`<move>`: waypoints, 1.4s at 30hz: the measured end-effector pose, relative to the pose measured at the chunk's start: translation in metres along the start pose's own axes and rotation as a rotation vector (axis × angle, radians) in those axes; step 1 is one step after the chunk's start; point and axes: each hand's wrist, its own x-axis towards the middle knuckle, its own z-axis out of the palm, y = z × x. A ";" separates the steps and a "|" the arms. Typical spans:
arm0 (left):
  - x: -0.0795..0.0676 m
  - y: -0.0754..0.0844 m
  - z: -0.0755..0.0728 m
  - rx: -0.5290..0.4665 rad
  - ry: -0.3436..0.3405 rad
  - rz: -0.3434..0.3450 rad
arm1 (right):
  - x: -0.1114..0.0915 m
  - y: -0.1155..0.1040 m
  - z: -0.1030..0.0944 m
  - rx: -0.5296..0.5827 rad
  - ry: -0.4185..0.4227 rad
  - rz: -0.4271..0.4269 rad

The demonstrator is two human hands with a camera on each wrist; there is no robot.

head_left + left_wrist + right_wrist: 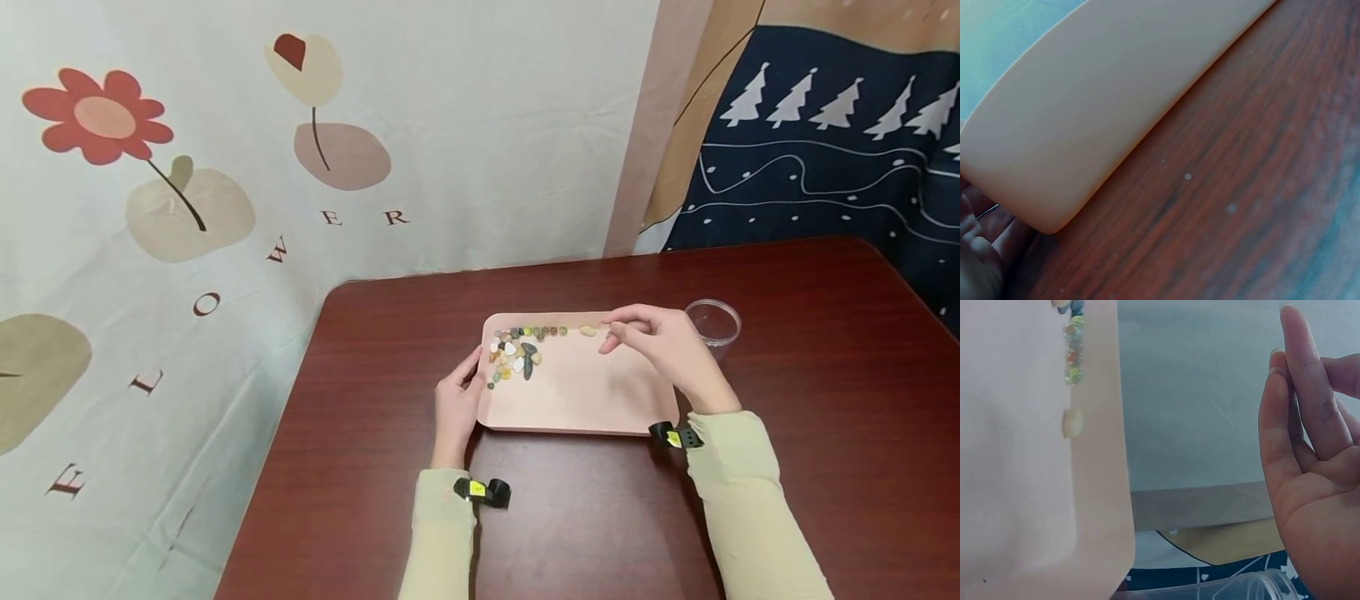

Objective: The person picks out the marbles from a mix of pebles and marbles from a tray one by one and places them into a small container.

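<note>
A pink tray (592,400) lies on the table, with small stones and beads in its upper left. My left hand (456,408) is at the tray's left wall, its fingers laid along the outside; the left wrist view shows part of that hand (982,259) beside the tray corner. My right hand (663,346) hovers over the tray's upper right, thumb and fingers close together. In the right wrist view the hand's fingers (1304,369) are raised beside the tray rim; I cannot tell whether a small thing is between the tips. A pale oval stone (587,331) lies just left of it.
Several round beads (543,332) form a row along the tray's far wall. White, yellow and dark stones (528,362) cluster on the left. A clear plastic cup (712,323) stands right of the tray, behind my right hand. A printed cloth (487,167) hangs behind the brown table (360,467).
</note>
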 end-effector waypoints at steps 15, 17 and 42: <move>-0.001 0.001 0.002 -0.029 -0.021 0.013 | -0.021 -0.016 -0.024 -0.084 0.133 -0.047; -0.001 0.001 0.002 -0.028 -0.015 0.021 | -0.023 -0.016 -0.029 -0.075 0.160 -0.057; -0.001 -0.001 -0.001 -0.023 -0.008 0.002 | -0.044 0.005 -0.080 -0.232 0.384 -0.003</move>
